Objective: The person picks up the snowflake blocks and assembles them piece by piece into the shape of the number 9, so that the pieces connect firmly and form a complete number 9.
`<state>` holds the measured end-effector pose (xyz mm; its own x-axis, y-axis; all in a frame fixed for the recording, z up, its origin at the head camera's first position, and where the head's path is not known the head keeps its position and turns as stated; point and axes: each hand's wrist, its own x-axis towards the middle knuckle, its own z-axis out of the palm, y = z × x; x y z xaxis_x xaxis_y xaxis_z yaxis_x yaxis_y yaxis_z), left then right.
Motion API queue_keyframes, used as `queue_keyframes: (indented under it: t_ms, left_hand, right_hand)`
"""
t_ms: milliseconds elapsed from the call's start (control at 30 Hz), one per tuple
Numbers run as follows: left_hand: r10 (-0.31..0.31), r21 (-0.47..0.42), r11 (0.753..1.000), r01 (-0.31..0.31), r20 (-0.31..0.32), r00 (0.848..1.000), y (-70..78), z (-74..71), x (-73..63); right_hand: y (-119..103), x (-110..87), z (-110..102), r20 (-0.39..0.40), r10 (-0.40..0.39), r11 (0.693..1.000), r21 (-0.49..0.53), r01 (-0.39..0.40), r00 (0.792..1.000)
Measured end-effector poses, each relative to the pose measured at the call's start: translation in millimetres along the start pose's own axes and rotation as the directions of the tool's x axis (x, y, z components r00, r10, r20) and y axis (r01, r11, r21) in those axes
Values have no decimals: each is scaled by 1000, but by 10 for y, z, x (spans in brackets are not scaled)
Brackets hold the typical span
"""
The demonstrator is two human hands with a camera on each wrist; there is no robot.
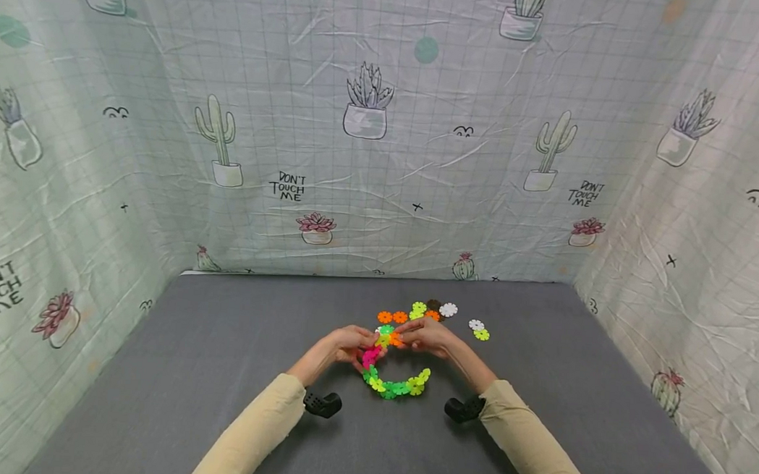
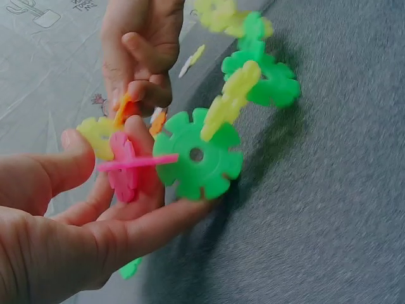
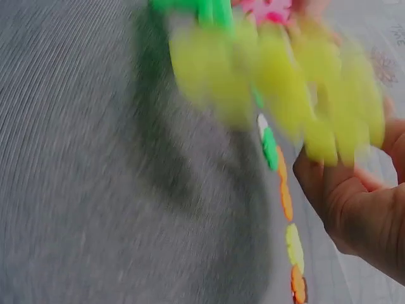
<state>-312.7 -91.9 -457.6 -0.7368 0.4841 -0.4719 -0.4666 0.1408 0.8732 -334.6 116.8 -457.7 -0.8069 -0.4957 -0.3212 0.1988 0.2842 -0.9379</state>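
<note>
A curved chain of interlocking notched plastic discs [image 1: 396, 389], green, yellow and pink, hangs between the hands over the grey table. My left hand [image 1: 351, 342] grips the chain near its pink discs [image 2: 123, 174], its fingers passing under a green disc [image 2: 218, 166]. Thumb and fingers of my right hand [image 1: 427, 336] pinch an orange disc [image 2: 122, 114] at the chain's upper end, beside a yellow disc [image 2: 93, 137]. The other end curls round to the right with yellow discs [image 3: 278, 76], which look blurred in the right wrist view and cover part of the right hand.
Loose discs lie behind the hands: orange discs [image 1: 392, 317], yellow discs [image 1: 418, 310], a brown disc [image 1: 434, 304] and a white disc [image 1: 449, 310]. Farther right are another white disc [image 1: 475, 325] and a yellow-green disc [image 1: 481, 335]. Cactus-printed curtains [image 1: 382, 194] surround the grey table [image 1: 214, 386].
</note>
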Motion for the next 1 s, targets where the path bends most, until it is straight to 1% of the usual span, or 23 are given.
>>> queue_keyframes:
  t_ms: [100,267,333,400,500,600,667,767,867,933,1000]
  left_hand:
    - [15,-33,999,-15,-17,1000,-28,18,6]
    - [34,-40,999,-36,-54,998,-51,31,26]
    - [39,-47,998,-42,-64,997,-50,36,32]
    - [48,-56,997,-51,-65,997,-48,38,35]
    - [68,-44,997,-71,-55,996,-41,37,19]
    - [73,-16,997,-74,-37,997,-23,21,-27]
    - [65,14,998,-64,-14,998,-1,4,-62]
    - [51,73,996,-53,32,998,47,-25,-114]
    - [43,125,991,-54,91,995,89,-46,-145]
    - [29,138,989,-46,121,992,99,-48,-151]
    - [18,135,990,-36,136,991,94,-45,-149]
  right_hand:
    - [-25,15,18,-24,23,999,44,-22,999]
    - [-33,50,23,-29,54,994,93,-51,998]
    - [-24,62,24,-33,52,994,97,-48,998]
    - [-16,70,34,-41,49,994,103,-45,998]
    - [3,74,61,-51,47,994,104,-42,998]
    - [14,74,99,-42,49,996,83,-45,998]
    - [16,64,115,-32,41,997,61,-39,999]
    - [18,37,120,-20,11,1000,22,-10,1000]
    - [30,10,108,-15,-11,1000,10,12,1000]
    - [48,-3,93,-1,-25,1000,5,25,1000]
    - [69,-10,68,13,-41,999,-9,41,999]
